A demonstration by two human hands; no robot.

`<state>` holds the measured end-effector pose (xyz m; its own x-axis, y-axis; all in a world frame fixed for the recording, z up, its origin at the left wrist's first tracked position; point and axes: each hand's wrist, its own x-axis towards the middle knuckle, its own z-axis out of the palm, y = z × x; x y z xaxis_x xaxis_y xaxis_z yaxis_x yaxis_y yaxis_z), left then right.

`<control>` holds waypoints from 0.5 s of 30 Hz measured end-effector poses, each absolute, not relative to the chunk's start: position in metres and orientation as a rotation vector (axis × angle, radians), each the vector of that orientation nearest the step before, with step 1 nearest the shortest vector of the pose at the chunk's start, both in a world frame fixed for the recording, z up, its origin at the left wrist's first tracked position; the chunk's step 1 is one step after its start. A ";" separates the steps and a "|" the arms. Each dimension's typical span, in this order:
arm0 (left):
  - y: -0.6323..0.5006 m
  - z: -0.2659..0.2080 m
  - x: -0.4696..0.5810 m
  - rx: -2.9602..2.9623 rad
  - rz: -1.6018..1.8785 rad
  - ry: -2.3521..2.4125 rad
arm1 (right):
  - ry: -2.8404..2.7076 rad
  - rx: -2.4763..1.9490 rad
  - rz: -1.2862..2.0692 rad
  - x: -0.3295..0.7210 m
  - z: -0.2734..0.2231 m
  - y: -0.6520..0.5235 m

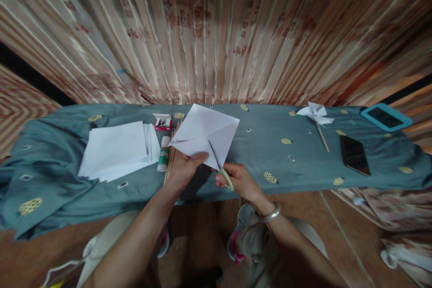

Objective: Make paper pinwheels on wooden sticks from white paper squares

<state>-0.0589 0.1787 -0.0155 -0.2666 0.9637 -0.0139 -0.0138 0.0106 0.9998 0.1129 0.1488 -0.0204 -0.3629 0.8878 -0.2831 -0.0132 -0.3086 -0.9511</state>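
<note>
At the tabletop's near edge, our left hand (185, 167) pinched a creased white paper square (205, 136); our right hand (240, 181) gripped green-handled scissors (221, 166), cutting along one diagonal. Continuing likely required stopping short of centre.

A cloth-covered table (263, 171) carries everything. Near its left end lies a stack of paper (116, 150). Just right of the stack lie a glue stick (164, 154) and wooden sticks (171, 155), with a small box of pins (162, 122) behind them toward the back edge. At the front edge, mid-table, the left hand (184, 167) and right hand (238, 180) hold a folded sheet (205, 134) and scissors (221, 166) above the table. Toward the right end lie a paper pinwheel (316, 114), a phone (354, 154) and, at the far right corner, a tablet (386, 117).
</note>
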 end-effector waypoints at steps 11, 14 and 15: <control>0.178 -0.018 -0.059 1.101 1.360 1.342 | -1.296 -1.189 1.726 0.113 -0.020 0.149; 0.178 -0.018 -0.059 1.053 1.357 1.343 | -1.286 -1.177 1.758 0.111 -0.020 0.149; 0.178 -0.017 -0.059 1.034 1.357 1.342 | -1.295 -1.174 1.777 0.111 -0.019 0.148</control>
